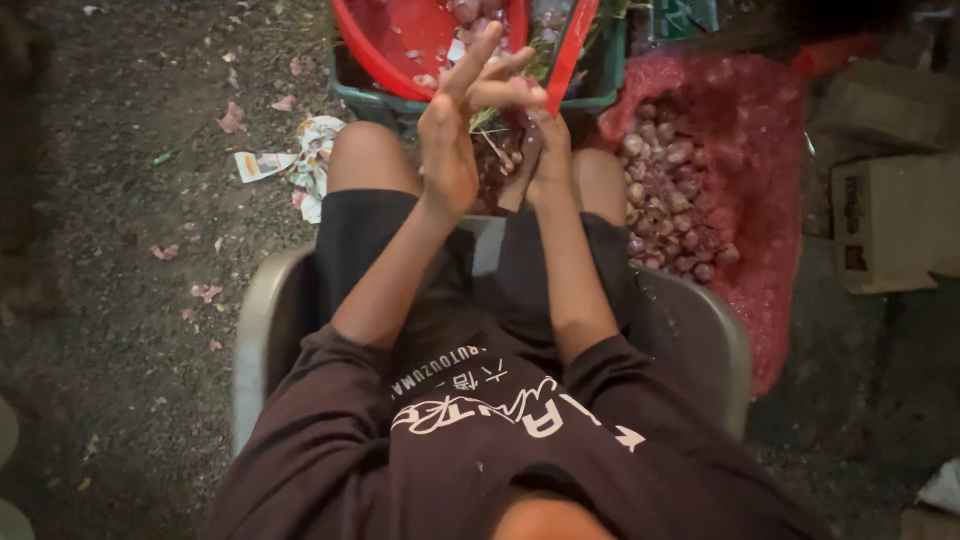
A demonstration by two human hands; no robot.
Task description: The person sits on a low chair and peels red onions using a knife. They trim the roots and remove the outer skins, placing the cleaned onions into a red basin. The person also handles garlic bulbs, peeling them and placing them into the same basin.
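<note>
I sit on a grey plastic chair (pixel 262 330) and hold both hands out over my knees. My left hand (pixel 455 140) is raised with two fingers spread upward. Its thumb and other fingers pinch a small shallot (pixel 520 96) with a dry stalk (pixel 485 118) hanging from it. My right hand (pixel 550 150) is curled just to the right and meets the left fingertips at the shallot. What lies in its palm is hidden. A red basin (pixel 400 40) with a few peeled shallots stands just beyond the hands.
The basin rests on a green crate (pixel 600 90). A red mesh sack (pixel 760 150) heaped with unpeeled shallots (pixel 670 190) lies at the right. Cardboard boxes (pixel 890 220) stand farther right. Crumpled paper (pixel 300 165) and shallot skins litter the dark ground at the left.
</note>
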